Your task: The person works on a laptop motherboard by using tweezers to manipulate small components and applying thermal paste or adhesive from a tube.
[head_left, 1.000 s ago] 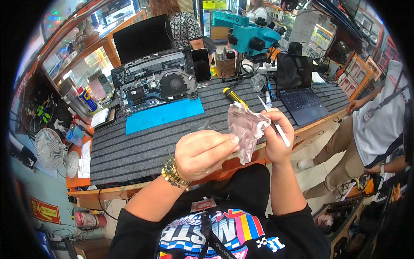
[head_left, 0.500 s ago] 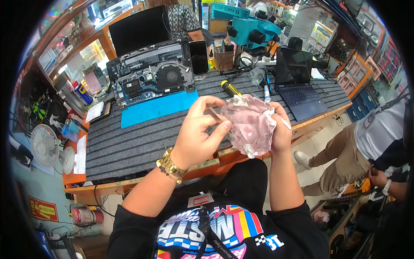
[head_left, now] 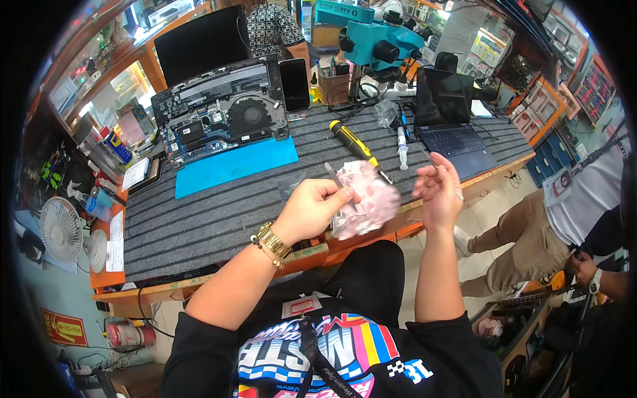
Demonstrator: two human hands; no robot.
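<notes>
1. Left hand (head_left: 312, 211): grip clenched on a crumpled pink plastic bag (head_left: 366, 204), pinched at its left edge. Gold bracelet (head_left: 271, 242) on that wrist.
2. The bag is held in the air just above the near edge of the counter (head_left: 199, 225), between both hands. It touches the left hand only; a thin grey strip sticks up from its top, can't tell what it is.
3. Right hand (head_left: 438, 192): just right of the bag, apart from it, fingers loosely curled, palm facing left. A thin pale stick-like item runs along its fingers; whether the hand actually grips it, cannot tell.
4. Counter is covered with a grey ribbed mat. Behind the bag lies a yellow-and-black screwdriver (head_left: 353, 142), tip pointing toward the hands.
5. Just right of the screwdriver: a syringe (head_left: 402, 147), lying roughly lengthwise front to back.
6. Left of centre: a blue work mat (head_left: 235, 166), flat on the counter.
7. Touching the blue mat's far edge: an opened laptop base (head_left: 222, 114) with fan and boards exposed. A dark phone (head_left: 294, 84) leans at its right.
8. Right rear: a dark laptop (head_left: 454, 116), lid up.
9. Far centre: a teal microscope (head_left: 371, 40).
10. Far right, off the counter: another person in tan trousers (head_left: 524, 245).
</notes>
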